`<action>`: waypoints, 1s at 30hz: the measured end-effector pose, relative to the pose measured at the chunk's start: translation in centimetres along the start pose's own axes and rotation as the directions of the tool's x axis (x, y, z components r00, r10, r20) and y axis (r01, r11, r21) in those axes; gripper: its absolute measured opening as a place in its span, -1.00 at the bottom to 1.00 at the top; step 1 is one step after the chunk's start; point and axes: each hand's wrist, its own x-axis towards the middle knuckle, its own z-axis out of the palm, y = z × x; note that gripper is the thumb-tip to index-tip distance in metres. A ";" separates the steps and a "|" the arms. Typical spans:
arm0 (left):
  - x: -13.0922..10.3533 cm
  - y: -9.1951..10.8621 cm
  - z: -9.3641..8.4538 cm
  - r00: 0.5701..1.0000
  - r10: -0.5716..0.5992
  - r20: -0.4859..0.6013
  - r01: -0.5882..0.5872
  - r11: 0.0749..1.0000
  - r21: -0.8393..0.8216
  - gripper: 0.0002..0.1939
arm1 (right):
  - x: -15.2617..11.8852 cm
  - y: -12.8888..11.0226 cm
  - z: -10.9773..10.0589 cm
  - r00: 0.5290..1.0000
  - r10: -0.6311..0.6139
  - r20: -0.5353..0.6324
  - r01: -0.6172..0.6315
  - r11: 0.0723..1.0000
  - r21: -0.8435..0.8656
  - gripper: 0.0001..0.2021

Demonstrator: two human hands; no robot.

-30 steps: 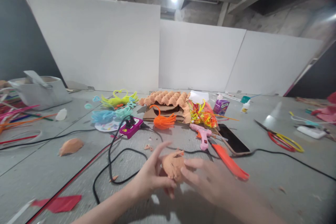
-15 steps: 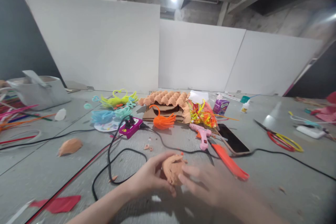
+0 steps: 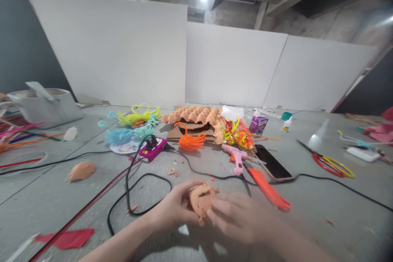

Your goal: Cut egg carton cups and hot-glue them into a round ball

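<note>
A rounded lump of peach-orange modelling clay sits between my two hands, low in the middle of the view. Around its left side curve the fingers and thumb of my left hand, gripping it. The clay's top looks rough and cracked, with a dark slit in it. My right hand is slightly blurred, its bent fingertips pressed against the clay's right side. On the floor lie small clay scraps beyond my hands, and a larger flat clay piece off to the left.
A black cable loops left of my hands from a purple power strip. Past them are an orange pipe-cleaner bundle, a pink glue gun, a phone and an orange-red cutter. Scissors lie right; a pail stands left.
The clay has turned a little in my left hand, so its slit shows more. My right fingers have shifted slightly down and left along its side.
</note>
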 end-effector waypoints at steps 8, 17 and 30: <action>0.0 -0.6 -0.4 0.997 0.029 0.076 -0.022 0.995 -0.096 -0.21 | -0.3 0.3 0.3 0.977 -0.108 -0.181 0.088 0.989 -0.119 -0.72; -1.1 0.5 0.7 0.978 0.194 -0.077 -0.171 0.956 0.239 -0.48 | 0.5 -1.0 -0.5 0.955 0.211 -0.208 -0.206 0.977 0.047 -0.93; -3.0 -0.5 -0.8 0.748 0.578 0.326 -0.568 0.303 0.766 -0.41 | 0.2 0.2 -0.1 0.924 0.055 -0.378 0.064 0.954 0.293 -0.75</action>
